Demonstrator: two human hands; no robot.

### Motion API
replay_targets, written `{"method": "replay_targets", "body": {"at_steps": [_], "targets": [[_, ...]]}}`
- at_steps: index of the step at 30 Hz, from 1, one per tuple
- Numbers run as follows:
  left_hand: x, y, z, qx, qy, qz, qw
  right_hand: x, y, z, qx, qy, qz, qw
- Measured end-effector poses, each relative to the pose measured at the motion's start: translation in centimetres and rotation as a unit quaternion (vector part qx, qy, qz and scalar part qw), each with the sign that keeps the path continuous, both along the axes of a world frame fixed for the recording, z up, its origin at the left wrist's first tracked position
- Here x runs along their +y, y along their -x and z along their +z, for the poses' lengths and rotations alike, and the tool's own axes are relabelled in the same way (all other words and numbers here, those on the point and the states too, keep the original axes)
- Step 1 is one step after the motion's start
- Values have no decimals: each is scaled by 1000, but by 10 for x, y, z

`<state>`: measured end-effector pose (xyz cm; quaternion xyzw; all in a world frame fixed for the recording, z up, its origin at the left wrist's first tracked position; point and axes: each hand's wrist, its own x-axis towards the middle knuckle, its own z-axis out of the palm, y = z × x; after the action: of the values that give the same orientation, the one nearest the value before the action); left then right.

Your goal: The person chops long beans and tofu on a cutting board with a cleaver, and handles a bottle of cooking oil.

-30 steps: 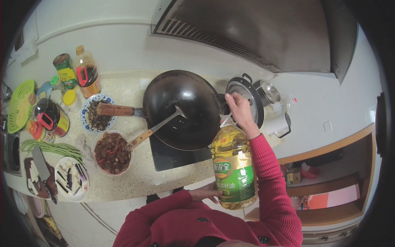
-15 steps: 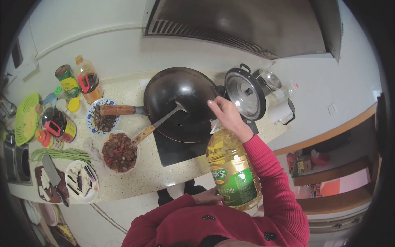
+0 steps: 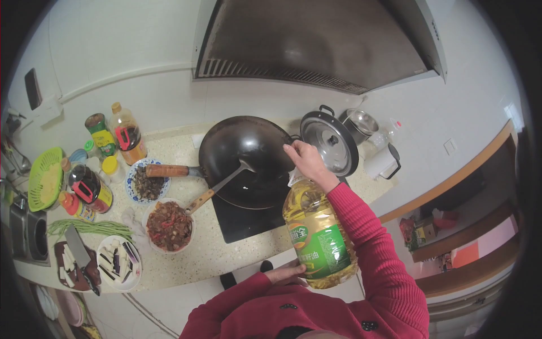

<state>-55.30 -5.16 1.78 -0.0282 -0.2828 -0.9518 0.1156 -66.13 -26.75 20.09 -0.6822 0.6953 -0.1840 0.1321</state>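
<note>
The large clear plastic bottle of golden oil [image 3: 316, 231] is best steadied from two ends at once, since so tall and full a vessel will probably be heavy and swing if carried by its neck alone. Its lower side is touched by the left hand [image 3: 286, 273] at about eight o'clock, where the fingers lie along the plastic; how far they wrap round cannot be told, and more weight would be borne safely if the palm were slid under the base. The top is closed over by the right hand [image 3: 310, 163], curled with the thumb toward ten o'clock; whether the cap or the white plastic carrying handle [image 3: 294, 178] is gripped cannot be told. Squeezing of the soft walls should be avoided, and the long metal spatula with a wooden handle [image 3: 228, 179], propped in the wide black metal wok [image 3: 240, 147], should be kept clear of the sleeve. The bottle is held before the front edge of the speckled pale stone desk [image 3: 203, 254], between four and five o'clock of the wok. It looks nearly full, ribless and glossy, with a green-and-gold label bearing white characters, its top leaning toward eleven o'clock.
</note>
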Motion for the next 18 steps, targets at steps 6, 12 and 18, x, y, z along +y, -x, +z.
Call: {"method": "replay_targets", "body": {"at_steps": [6, 12, 18], "targets": [[-23, 22, -29, 32, 16, -19, 999, -15, 10, 19, 16, 36, -25, 999], [-45, 27, 0, 62, -16, 2, 998, -35, 14, 38, 38, 67, -20, 997], [-61, 27, 20, 46, -28, 48, 997, -48, 10, 66, 19, 100, -8, 995]]}}
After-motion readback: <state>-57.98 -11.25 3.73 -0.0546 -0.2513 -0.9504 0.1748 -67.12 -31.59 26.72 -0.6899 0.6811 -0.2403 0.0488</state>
